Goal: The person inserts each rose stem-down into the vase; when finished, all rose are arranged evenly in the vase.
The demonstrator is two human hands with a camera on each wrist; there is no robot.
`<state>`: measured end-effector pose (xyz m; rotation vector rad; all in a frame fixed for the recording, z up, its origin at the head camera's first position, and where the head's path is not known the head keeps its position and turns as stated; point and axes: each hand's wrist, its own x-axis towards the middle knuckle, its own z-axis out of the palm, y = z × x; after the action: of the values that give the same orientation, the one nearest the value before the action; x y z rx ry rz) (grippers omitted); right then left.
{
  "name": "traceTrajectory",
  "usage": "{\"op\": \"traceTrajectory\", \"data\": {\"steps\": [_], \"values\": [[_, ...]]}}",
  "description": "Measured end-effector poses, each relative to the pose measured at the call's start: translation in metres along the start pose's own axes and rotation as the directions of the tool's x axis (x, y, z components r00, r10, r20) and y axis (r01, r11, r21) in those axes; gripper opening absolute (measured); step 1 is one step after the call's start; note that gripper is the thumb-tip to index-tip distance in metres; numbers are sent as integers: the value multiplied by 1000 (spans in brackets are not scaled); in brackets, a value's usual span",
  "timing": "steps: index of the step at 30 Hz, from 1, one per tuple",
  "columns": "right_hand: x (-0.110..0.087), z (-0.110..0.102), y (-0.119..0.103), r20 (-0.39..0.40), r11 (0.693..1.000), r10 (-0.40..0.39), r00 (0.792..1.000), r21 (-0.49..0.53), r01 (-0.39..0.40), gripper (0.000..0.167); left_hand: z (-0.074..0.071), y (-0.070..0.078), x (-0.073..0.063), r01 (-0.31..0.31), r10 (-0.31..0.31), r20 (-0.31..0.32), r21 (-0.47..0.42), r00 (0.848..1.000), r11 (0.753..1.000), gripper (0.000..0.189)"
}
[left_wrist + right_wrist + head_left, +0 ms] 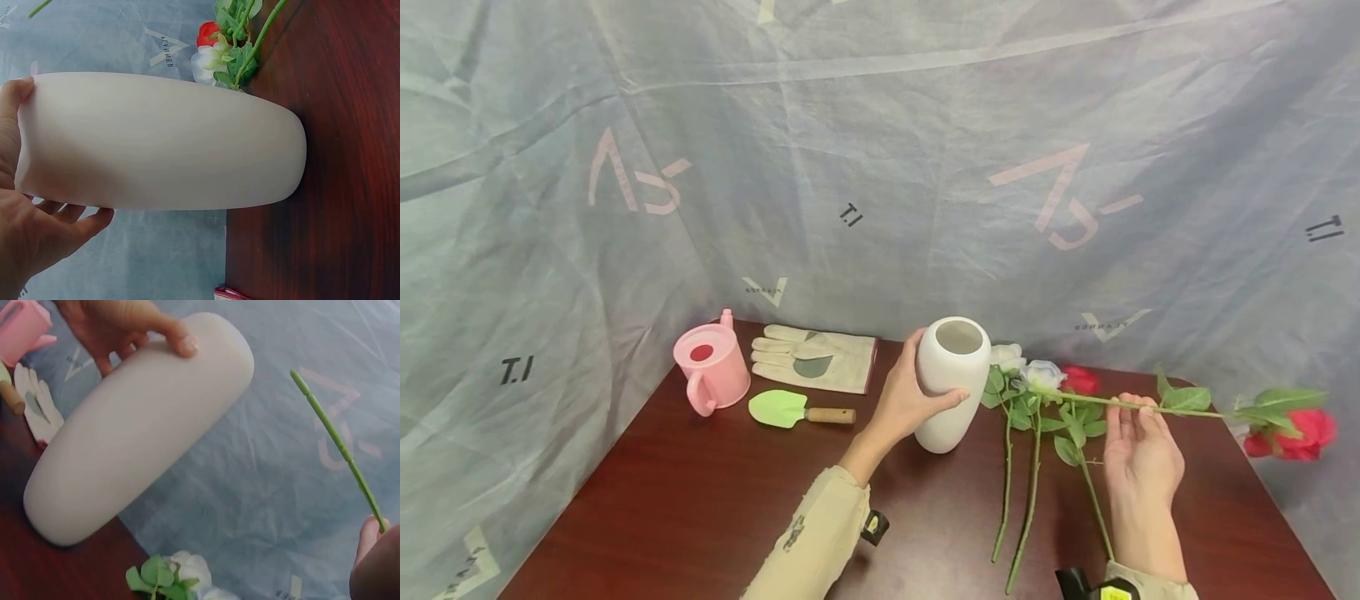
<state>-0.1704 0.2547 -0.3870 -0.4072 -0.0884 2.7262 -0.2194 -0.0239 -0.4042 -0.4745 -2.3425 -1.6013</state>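
Observation:
My left hand grips the upper part of a white vase, thumb across its near side and fingers behind. The vase's round mouth faces up, and its base is right at the tabletop. In my right hand a red rose is pinched by its green stem. The stem lies nearly level in the head view, bloom out to the right and cut end toward the vase. In the right wrist view the bare stem end points up beside the vase, apart from it.
White roses and another red rose lie right of the vase, stems toward the front. On the left of the dark wooden table are a pink watering can, work gloves and a green trowel. Grey cloth hangs behind.

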Motion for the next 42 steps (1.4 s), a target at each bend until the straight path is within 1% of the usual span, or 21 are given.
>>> {"op": "traceTrajectory", "data": {"steps": [2, 4, 12, 15, 17, 21, 25, 29, 32, 38, 42], "values": [[1, 9, 5, -24, 999, -41, 999, -4, 41, 12, 0, 1, 1, -5, 5, 0, 1, 1000, 1000, 95], [2, 19, 12, -30, 998, -64, 998, -13, 63, 9, -1, 1, 1, -5, 5, -2, -1, 1000, 1000, 94], [0, 48, 47, -2, 994, -90, 996, -61, 90, 7, -3, 0, 2, 1, -1, 1, 0, 1000, 1000, 94], [-4, 55, 60, 12, 986, -117, 993, -120, 118, 9, -2, -1, 3, 8, -8, 2, 3, 1000, 1000, 94], [-7, 59, 68, 38, 973, -151, 988, -172, 155, 9, -2, -1, 4, 8, -8, 2, 5, 1000, 1000, 94], [-12, 62, 80, 103, 937, -203, 974, -269, 224, 6, -1, 0, 5, -2, 2, -1, 3, 1000, 1000, 94], [-15, 62, 86, 156, 908, -219, 963, -328, 259, 7, -1, 0, 3, -2, 2, -2, -4, 1000, 1000, 94], [-15, 59, 90, 177, 888, -234, 956, -361, 284, 12, 0, -2, 1, 7, -7, 13, -6, 1000, 1000, 95], [-16, 58, 93, 196, 871, -240, 951, -390, 300, 13, 1, -2, 0, 2, -2, 16, -5, 1000, 1000, 95], [-17, 58, 98, 210, 850, -247, 946, -423, 316, 10, 0, -2, -2, -7, 7, 11, -15, 1000, 1000, 93], [-17, 61, 101, 233, 830, -271, 934, -435, 349, 8, 0, -2, -1, -13, 14, 10, -22, 1000, 1000, 93]]}}
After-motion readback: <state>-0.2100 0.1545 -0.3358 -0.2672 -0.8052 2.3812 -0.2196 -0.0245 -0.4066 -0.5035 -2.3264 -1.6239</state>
